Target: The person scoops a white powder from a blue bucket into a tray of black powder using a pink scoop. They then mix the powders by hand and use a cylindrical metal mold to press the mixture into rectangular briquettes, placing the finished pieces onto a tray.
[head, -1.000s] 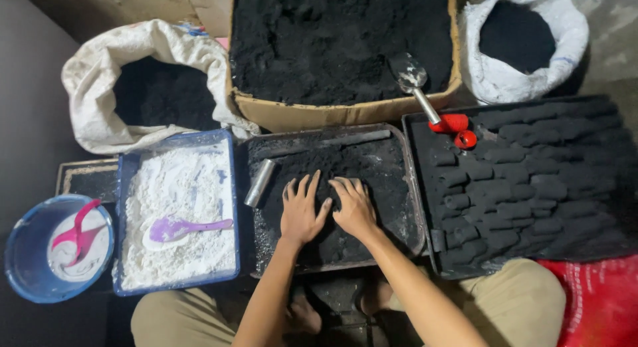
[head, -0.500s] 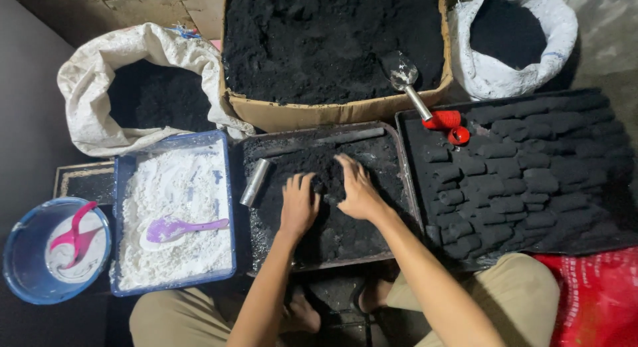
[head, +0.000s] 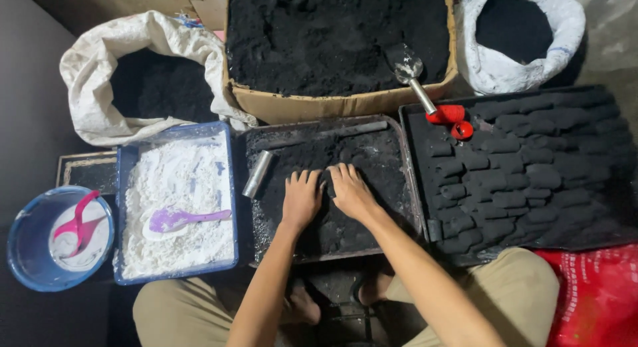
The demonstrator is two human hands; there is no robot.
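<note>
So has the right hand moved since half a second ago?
Yes. The right hand has pulled back from the metal tube's level toward the person, beside the left hand.

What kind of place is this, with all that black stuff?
Probably a small home workshop where charcoal blocks are made by hand. Both hands, left hand and right hand, press black powder in a dark metal tray, beside a black tray of moulded black blocks and white sacks of black powder.

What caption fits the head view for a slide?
Both hands, left hand and right hand, press flat into black powder on a metal tray, beside moulded black blocks.
</note>
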